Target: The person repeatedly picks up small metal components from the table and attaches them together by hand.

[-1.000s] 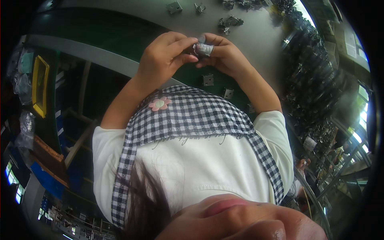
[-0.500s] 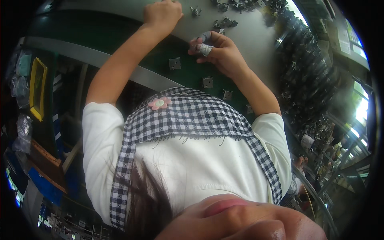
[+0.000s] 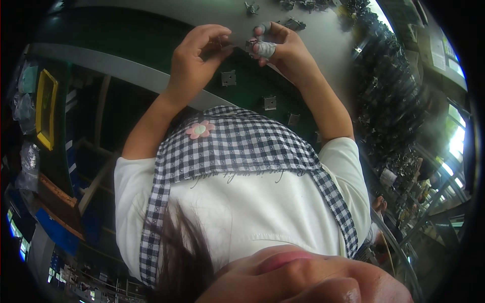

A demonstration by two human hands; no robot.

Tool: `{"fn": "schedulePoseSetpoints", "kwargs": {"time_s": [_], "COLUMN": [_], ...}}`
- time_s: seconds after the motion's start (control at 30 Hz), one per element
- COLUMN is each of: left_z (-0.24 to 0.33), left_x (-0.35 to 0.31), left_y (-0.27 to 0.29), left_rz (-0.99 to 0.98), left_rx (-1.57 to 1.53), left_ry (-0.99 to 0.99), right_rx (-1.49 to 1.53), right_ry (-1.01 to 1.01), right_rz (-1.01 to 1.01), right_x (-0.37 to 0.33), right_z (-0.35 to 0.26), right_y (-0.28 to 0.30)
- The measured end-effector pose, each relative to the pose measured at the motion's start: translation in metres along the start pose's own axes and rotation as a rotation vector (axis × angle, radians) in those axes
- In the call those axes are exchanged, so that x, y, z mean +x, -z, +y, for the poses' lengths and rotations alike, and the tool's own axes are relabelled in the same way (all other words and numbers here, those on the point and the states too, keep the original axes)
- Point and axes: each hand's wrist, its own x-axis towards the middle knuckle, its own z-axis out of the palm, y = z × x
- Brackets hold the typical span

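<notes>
My left hand [image 3: 198, 54] is raised over the green belt, its thumb and fingers curled in a pinch around something small and thin that I cannot make out. Facing it, my right hand [image 3: 288, 53] has grey-white tape wrapped on its thumb and index finger. Between those taped fingertips sits a small dark metal part [image 3: 249, 45], mostly covered. The two hands are apart, with a short gap between them. Below them, square metal plates with holes lie in a slanting row: one plate [image 3: 228, 78] near my left wrist, another plate [image 3: 270, 103] and a third plate [image 3: 293, 119] nearer my right forearm.
Under the plates runs a dark green belt [image 3: 247, 91] with a pale metal edge [image 3: 116, 63]. Beyond it, a grey work surface [image 3: 323, 55] carries loose metal parts [image 3: 251, 7] and a large heap of dark metal pieces [image 3: 389, 96] on the right. A yellow frame [image 3: 46, 108] stands far left.
My left hand has come back from the far surface toward my right hand. My right hand has moved slightly up and right. The square plates have shifted a little to the right.
</notes>
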Motion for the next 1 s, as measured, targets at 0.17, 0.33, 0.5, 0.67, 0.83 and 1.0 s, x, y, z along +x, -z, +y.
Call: {"fn": "schedulePoseSetpoints", "kwargs": {"time_s": [0.17,0.33,0.5,0.67,0.83,1.0], "left_z": [0.011,0.022,0.024,0.028,0.021,0.023], "left_x": [0.002,0.006,-0.002,-0.005,0.006,0.003], "left_y": [-0.003,-0.003,-0.004,0.000,0.014,0.002], "left_rz": [-0.027,-0.045,-0.017,0.076,-0.190,-0.245], "left_rx": [0.056,0.090,0.133,0.293,0.081,-0.308], "left_ry": [-0.121,-0.183,-0.180,-0.298,-0.205,0.364], "right_rx": [0.228,0.440,0.272,0.156,0.013,0.211], "right_ry": [-0.121,-0.145,-0.082,-0.028,-0.050,-0.262], "right_rz": [-0.185,-0.260,-0.104,0.067,-0.012,-0.318], "right_x": [0.005,0.003,-0.007,-0.015,-0.004,-0.005], "right_z": [0.005,0.017,0.009,0.002,0.007,0.002], "right_y": [-0.006,-0.002,-0.015,-0.031,-0.030,-0.021]}}
